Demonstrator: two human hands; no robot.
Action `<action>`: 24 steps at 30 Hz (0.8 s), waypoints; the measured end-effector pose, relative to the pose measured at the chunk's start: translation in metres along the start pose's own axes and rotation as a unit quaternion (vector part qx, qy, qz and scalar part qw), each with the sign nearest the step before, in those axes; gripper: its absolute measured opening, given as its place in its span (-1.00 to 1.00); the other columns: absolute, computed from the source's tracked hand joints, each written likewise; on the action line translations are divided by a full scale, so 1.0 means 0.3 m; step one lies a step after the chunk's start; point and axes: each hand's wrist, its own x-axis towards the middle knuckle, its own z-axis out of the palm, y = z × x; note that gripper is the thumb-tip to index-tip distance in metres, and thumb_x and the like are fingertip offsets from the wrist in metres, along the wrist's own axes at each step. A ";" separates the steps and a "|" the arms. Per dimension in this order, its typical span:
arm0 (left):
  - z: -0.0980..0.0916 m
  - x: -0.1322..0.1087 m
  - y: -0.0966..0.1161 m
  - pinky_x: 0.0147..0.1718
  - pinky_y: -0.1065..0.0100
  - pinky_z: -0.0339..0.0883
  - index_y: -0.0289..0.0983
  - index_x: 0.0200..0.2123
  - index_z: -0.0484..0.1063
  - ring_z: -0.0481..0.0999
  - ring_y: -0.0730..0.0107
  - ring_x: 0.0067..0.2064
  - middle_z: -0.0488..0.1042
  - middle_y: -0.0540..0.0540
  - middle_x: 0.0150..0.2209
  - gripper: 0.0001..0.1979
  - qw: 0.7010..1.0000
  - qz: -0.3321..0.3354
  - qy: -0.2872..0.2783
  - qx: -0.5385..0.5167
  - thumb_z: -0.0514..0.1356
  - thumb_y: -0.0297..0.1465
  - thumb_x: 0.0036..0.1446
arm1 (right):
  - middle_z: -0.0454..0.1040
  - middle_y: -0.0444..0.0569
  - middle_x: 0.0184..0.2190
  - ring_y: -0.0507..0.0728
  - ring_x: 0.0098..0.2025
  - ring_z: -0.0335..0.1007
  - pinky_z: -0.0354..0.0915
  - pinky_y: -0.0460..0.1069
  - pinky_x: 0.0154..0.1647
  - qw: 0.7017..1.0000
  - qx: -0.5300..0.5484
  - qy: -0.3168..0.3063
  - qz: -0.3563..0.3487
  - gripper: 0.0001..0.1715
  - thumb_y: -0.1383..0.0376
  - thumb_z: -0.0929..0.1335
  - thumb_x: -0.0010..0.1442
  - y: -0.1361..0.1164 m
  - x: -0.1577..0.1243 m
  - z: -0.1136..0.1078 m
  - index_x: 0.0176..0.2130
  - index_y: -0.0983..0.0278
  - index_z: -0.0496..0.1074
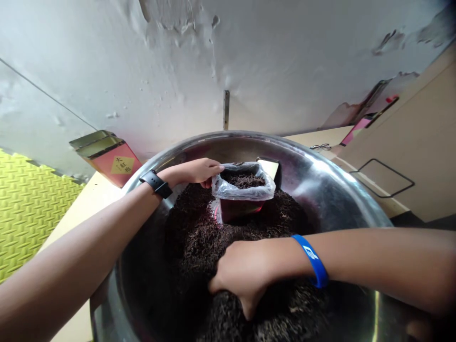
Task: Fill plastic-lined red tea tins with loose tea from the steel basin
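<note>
A big steel basin [331, 190] holds a heap of dark loose tea leaves [199, 237]. Standing in the heap is a red tin lined with a clear plastic bag [245, 192], partly filled with leaves. My left hand [201, 171], with a black wristband, pinches the bag's left rim. My right hand [242, 275], a blue band on its wrist, is dug into the leaves near the front, fingers curled around a scoop of them.
A red and gold tea tin [107, 156] stands on the pale table left of the basin. Yellow foam matting [28, 209] covers the floor at left. A cardboard box [409, 142] and a pink item [359, 126] lie at right, against the peeling wall.
</note>
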 end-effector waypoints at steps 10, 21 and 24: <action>-0.007 -0.001 -0.007 -0.45 0.39 0.23 -0.29 -0.53 0.30 0.36 0.40 -0.47 0.39 -0.08 -0.50 -0.89 0.998 0.046 -0.027 -0.029 0.11 -0.37 -0.07 | 0.43 -0.05 -0.16 0.11 -0.18 0.32 0.18 -0.04 -0.21 0.883 0.114 0.441 0.111 -0.44 0.22 0.35 -0.08 0.092 -0.208 -0.224 -0.03 0.21 0.34; 0.002 -0.017 0.036 -0.51 0.43 0.25 -0.29 -0.34 0.37 0.38 0.41 -0.48 0.42 -0.08 -0.49 -0.78 0.990 -0.045 -0.022 -0.132 0.08 -0.27 0.02 | 0.48 -0.02 -0.28 0.10 -0.29 0.35 0.19 -0.01 -0.26 0.826 0.120 0.480 0.272 -0.66 0.25 0.23 0.07 0.280 -0.366 -0.254 -0.18 0.25 0.46; 0.001 -0.016 0.031 -0.51 0.43 0.25 -0.30 -0.34 0.39 0.38 0.42 -0.46 0.45 -0.09 -0.45 -0.78 0.988 -0.056 -0.006 -0.144 0.10 -0.28 0.00 | 0.50 -0.04 -0.34 0.10 -0.33 0.36 0.19 0.00 -0.28 0.873 0.111 0.397 0.261 -0.66 0.37 0.20 0.02 0.292 -0.369 -0.240 -0.28 0.23 0.50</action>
